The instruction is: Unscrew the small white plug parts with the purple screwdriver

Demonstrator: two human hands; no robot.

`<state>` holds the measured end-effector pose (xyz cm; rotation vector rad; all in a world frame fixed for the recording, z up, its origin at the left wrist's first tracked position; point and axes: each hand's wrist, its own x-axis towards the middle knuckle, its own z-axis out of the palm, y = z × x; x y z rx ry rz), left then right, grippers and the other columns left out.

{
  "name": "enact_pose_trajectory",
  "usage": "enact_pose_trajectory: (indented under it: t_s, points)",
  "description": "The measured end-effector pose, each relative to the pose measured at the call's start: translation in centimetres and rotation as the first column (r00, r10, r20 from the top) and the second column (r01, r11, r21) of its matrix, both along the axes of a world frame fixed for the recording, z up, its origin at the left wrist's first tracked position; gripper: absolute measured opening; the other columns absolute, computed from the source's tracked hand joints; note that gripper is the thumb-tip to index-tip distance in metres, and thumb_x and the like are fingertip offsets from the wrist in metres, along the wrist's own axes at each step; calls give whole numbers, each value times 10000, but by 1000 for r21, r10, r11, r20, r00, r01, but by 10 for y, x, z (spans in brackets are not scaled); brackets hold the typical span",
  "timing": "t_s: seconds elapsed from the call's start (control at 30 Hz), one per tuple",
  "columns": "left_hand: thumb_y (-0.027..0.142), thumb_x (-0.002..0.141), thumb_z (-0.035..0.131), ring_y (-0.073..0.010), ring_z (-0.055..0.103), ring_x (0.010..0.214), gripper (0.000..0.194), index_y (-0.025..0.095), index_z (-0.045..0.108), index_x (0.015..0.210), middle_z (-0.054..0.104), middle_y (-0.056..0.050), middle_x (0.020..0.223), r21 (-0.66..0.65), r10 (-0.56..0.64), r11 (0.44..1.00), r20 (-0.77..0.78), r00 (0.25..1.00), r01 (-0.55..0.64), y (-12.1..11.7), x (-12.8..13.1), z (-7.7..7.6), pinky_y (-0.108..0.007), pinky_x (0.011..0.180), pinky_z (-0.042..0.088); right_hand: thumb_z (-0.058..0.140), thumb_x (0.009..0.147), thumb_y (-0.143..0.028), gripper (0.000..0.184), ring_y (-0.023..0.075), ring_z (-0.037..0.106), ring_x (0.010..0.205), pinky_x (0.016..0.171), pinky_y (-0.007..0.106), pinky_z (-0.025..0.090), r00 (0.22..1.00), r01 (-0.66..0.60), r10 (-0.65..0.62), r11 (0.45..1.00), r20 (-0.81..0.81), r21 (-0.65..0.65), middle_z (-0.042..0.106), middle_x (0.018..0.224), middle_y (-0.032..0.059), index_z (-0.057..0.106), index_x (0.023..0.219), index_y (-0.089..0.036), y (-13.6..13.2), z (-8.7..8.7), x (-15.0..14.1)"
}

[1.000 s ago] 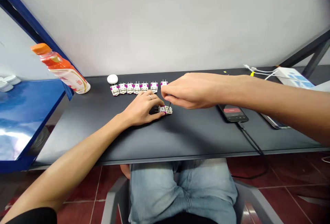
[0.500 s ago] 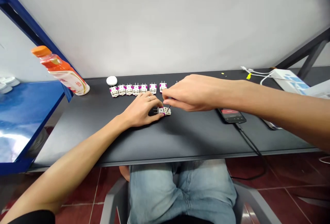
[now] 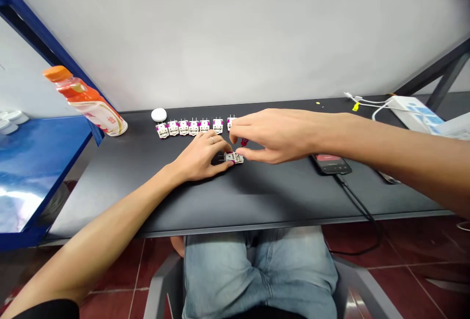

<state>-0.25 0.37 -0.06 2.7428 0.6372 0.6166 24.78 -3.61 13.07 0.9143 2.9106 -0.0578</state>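
Note:
My left hand [image 3: 203, 157] rests on the dark tabletop. Its thumb and fingers pinch a small white-and-purple electrical part [image 3: 238, 158] with thin metal pins pointing left. Over that part is my right hand [image 3: 271, 135], around a screwdriver [image 3: 244, 141] whose red handle shows between thumb and fingers. The screwdriver's thin shaft points down at the part; whether the tip touches it I cannot tell. Behind my hands stands a row of several similar white-and-purple parts [image 3: 183, 127], pins toward the wall. My right hand hides the row's right end.
An orange-capped bottle [image 3: 91, 103] and a white round disc [image 3: 159, 115] stand at the back left. To the right lie a phone [image 3: 330, 164] with a black cable [image 3: 356, 201], a white box [image 3: 414, 113] and white cables [image 3: 374, 106]. The table's front edge [image 3: 235, 229] runs above my lap.
My right thumb and fingers have loosened and spread around the screwdriver, so its red handle now shows. My left hand and the part it pinches have not moved.

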Motion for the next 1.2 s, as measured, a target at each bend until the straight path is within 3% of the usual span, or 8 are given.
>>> enact_pose_trajectory:
  t_s: [0.13, 0.63, 0.73, 0.83, 0.9, 1.03, 1.13, 1.2]
  points:
    - [495, 1116, 733, -331, 697, 1127, 304, 228, 805, 1244, 835, -113, 1170, -11, 16, 1000, -20, 1000, -16, 0, 0, 1, -519, 1090, 542, 485, 1148, -206, 266, 192, 527, 752, 718, 349, 366, 999, -10, 9, 1000, 44, 22, 699, 904, 51, 638, 932, -216, 3, -3, 3]
    - [497, 1125, 726, -331, 692, 1136, 297, 227, 792, 1231, 839, -106, 1168, -8, 5, 1000, -12, 1000, -5, 0, 1, 1, -507, 1083, 521, 468, 1140, -209, 254, 219, 635, 853, 767, 350, 455, 995, -78, 78, 997, -57, -11, 733, 1033, 95, 714, 1081, -186, 4, -9, 10]
    - [489, 1124, 723, -333, 688, 1153, 295, 217, 786, 1220, 844, -110, 1207, 5, 4, 1000, -6, 1000, -4, 0, 1, 0, -506, 1081, 516, 544, 1092, -183, 207, 220, 666, 851, 752, 347, 447, 1000, -17, 17, 999, 2, -31, 773, 1085, 112, 734, 1172, -171, 0, -2, 3]
    - [493, 1128, 725, -331, 691, 1133, 301, 215, 792, 1223, 846, -107, 1171, 9, 7, 1000, -14, 1000, -7, 0, 1, -1, -501, 1054, 521, 555, 1141, -313, 231, 223, 598, 692, 665, 367, 357, 976, 131, -141, 989, 169, 69, 777, 908, 91, 740, 1140, -173, -4, 4, -3]
    - [490, 1129, 731, -330, 696, 1137, 302, 217, 796, 1240, 846, -108, 1174, 12, 8, 1000, -13, 1000, -8, 0, 0, -1, -501, 1060, 526, 520, 1144, -286, 246, 216, 575, 664, 653, 368, 338, 969, 111, -130, 989, 212, 96, 774, 871, 76, 738, 1080, -192, -4, 5, -3]
    - [432, 1138, 718, -336, 722, 1212, 253, 210, 797, 1231, 845, -123, 1280, 24, -36, 999, 45, 998, 35, 0, 1, -3, -511, 1115, 525, 572, 1100, -240, 168, 226, 671, 828, 728, 359, 423, 997, -14, 11, 999, 70, 44, 813, 1071, 103, 718, 1165, -188, -1, 3, 0]
    - [388, 1141, 723, -313, 744, 1184, 207, 220, 811, 1224, 853, -114, 1278, -18, -70, 997, 98, 993, 72, -2, 3, -5, -487, 1098, 538, 542, 1162, -365, 228, 213, 580, 670, 659, 361, 348, 988, 105, -111, 993, 110, 54, 773, 898, 55, 673, 1253, -202, -1, 1, 1]
    - [363, 1126, 749, -289, 752, 1120, 169, 234, 822, 1207, 858, -90, 1215, -67, -70, 995, 134, 989, 79, -4, 7, -5, -455, 1050, 557, 490, 1177, -342, 203, 210, 538, 630, 635, 360, 320, 985, 120, -122, 993, 119, 21, 734, 832, 28, 648, 1224, -225, -1, 0, 0]
